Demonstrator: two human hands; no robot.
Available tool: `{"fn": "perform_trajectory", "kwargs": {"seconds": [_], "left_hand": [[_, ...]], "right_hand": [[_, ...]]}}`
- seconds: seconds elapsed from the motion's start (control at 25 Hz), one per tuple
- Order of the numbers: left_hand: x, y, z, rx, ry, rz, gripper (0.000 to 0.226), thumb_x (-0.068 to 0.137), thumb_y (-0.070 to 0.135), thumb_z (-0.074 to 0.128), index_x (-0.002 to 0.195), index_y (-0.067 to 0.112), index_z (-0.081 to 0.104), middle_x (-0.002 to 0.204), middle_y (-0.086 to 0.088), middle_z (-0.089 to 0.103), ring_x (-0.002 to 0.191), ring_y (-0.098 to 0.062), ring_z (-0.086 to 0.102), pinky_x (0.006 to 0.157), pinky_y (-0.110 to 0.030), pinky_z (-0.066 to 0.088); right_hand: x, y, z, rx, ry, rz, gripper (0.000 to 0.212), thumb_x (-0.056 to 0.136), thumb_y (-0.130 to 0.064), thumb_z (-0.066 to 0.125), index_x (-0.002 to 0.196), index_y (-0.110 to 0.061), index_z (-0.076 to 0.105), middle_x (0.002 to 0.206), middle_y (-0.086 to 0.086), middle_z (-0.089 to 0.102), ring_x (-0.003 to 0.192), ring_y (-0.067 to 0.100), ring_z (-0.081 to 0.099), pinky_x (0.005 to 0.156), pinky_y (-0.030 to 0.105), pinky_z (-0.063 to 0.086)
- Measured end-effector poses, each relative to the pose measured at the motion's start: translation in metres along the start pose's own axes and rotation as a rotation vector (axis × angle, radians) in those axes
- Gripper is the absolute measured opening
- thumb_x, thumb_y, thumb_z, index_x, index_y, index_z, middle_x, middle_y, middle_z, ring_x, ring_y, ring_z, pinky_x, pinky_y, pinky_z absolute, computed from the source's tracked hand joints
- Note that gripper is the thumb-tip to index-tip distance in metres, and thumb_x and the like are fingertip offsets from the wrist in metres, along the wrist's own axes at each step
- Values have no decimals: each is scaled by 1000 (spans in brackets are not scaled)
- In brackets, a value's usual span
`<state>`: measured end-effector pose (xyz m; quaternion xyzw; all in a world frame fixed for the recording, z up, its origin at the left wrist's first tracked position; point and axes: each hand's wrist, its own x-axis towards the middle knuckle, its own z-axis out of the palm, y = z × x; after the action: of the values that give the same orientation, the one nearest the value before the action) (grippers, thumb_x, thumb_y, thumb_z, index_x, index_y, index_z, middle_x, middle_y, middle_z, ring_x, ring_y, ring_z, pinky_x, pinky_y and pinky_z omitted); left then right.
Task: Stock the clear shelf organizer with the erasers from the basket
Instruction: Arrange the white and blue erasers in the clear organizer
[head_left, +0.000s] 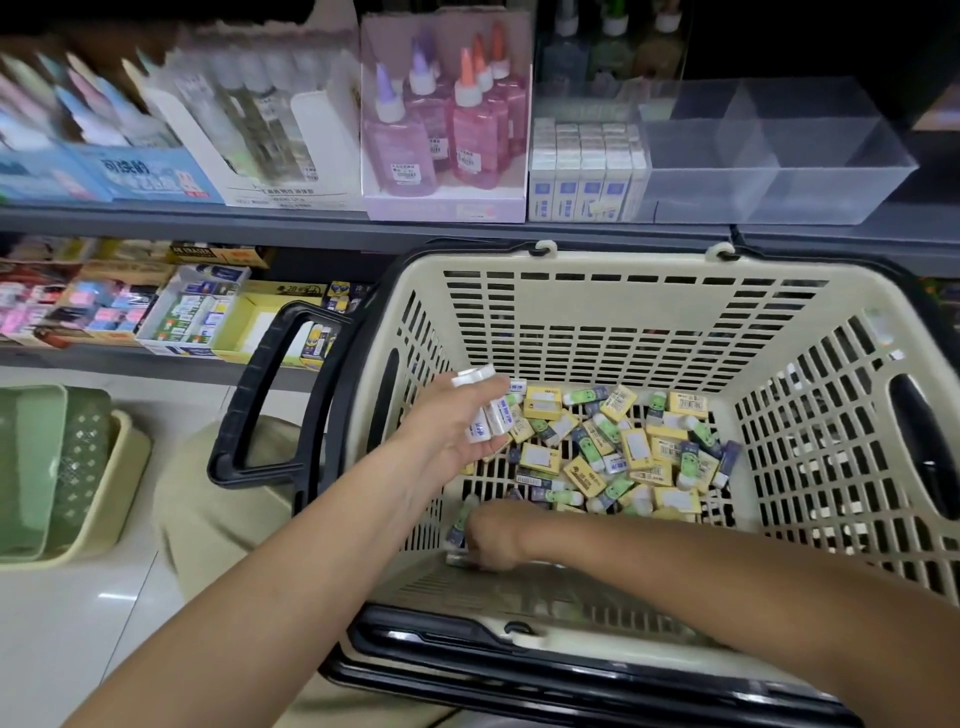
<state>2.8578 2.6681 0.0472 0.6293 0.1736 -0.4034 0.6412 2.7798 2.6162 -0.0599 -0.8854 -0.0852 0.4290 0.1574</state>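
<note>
Shop shelf; clear organizer (779, 156) at 1 o'clock, basket (597, 312) below. Left hand (449, 431) clasps white erasers (491, 415), long axes toward 1 o'clock. Right hand (493, 538) curled on eraser (458, 559), basket's 7 o'clock corner.

Both arms are bare from the hands back to the frame's edge, with smooth forearms and slim wrists. The left hand (441, 431) and the right hand (493, 535) are bare too. The one garment in view is a pair of khaki-beige trousers (218, 514) — plain, matte cloth with soft folds — seen under the left forearm and again as a strip at the bottom edge.
</note>
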Motion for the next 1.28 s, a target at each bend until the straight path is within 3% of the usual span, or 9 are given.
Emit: {"fn": "perform_trajectory", "kwargs": {"seconds": [0.2, 0.36, 0.48, 0.68, 0.76, 0.84, 0.96, 1.08, 1.28], "left_hand": [[2, -2, -1, 43, 2, 6, 19, 80, 16, 72, 89, 16, 55, 80, -6, 68, 72, -20, 64, 58, -32, 54], [1, -5, 2, 80, -4, -18, 18, 81, 13, 70, 89, 16, 54, 83, -9, 66, 77, -23, 63, 62, -36, 53], [-2, -10, 7, 78, -82, -40, 16, 83, 14, 68, 93, 17, 56, 87, -7, 65, 79, -20, 61, 61, -34, 51], [-10, -7, 12, 2, -294, -61, 58, 65, 44, 74, 111, 9, 62, 91, -8, 68, 79, -19, 67, 63, -31, 54], [-11, -6, 12, -31, -264, -1, 61, 65, 34, 77, 116, 6, 59, 91, -8, 68, 77, -19, 66, 62, -30, 54], [-10, -3, 9, -95, -89, 58, 43, 73, 21, 75, 110, 9, 58, 89, -8, 65, 76, -20, 63, 58, -29, 54], [-8, 8, -4, -243, 113, 82, 20, 76, 14, 74, 90, 14, 59, 87, -9, 61, 78, -21, 58, 61, -31, 53], [-17, 13, -19, -247, 112, 91, 13, 76, 12, 72, 84, 14, 62, 73, -6, 64, 72, -20, 57, 65, -31, 53], [-25, 4, -29, -183, 62, 74, 22, 73, 9, 72, 90, 16, 60, 59, 2, 68, 68, -19, 59, 62, -32, 50]], "right_hand": [[-27, 22, -20, 270, -60, -37, 42, 92, -42, 51, 108, -4, 62, 96, 7, 60, 87, 21, 57, 74, 28, 45], [-83, 62, -63, 703, 323, 4, 25, 86, -43, 59, 88, -18, 56, 73, -3, 58, 58, 3, 55, 51, 15, 42], [-105, 69, -80, 968, 486, -69, 21, 84, -34, 63, 82, -16, 53, 57, -7, 55, 42, -1, 50, 42, 14, 39], [-99, 55, -88, 1070, 612, -136, 15, 81, -17, 69, 83, -11, 56, 54, -2, 59, 39, 2, 50, 39, 15, 40], [-95, 60, -92, 1180, 559, -171, 9, 80, -13, 69, 85, -11, 62, 56, -2, 63, 46, 7, 54, 43, 17, 43], [-87, 73, -92, 1330, 522, -137, 5, 82, -11, 67, 86, -13, 66, 66, -1, 69, 58, 9, 61, 48, 18, 47], [-59, 97, -85, 1080, 690, 158, 8, 89, -12, 60, 92, -13, 67, 89, 3, 69, 78, 12, 63, 64, 20, 51], [-18, 100, -76, 705, 725, 236, 26, 94, -12, 51, 117, -9, 62, 117, 7, 63, 100, 20, 60, 83, 26, 48], [27, 90, -69, 471, 762, 340, 38, 92, -6, 42, 130, -11, 50, 122, 12, 58, 103, 29, 59, 80, 35, 51]]}}
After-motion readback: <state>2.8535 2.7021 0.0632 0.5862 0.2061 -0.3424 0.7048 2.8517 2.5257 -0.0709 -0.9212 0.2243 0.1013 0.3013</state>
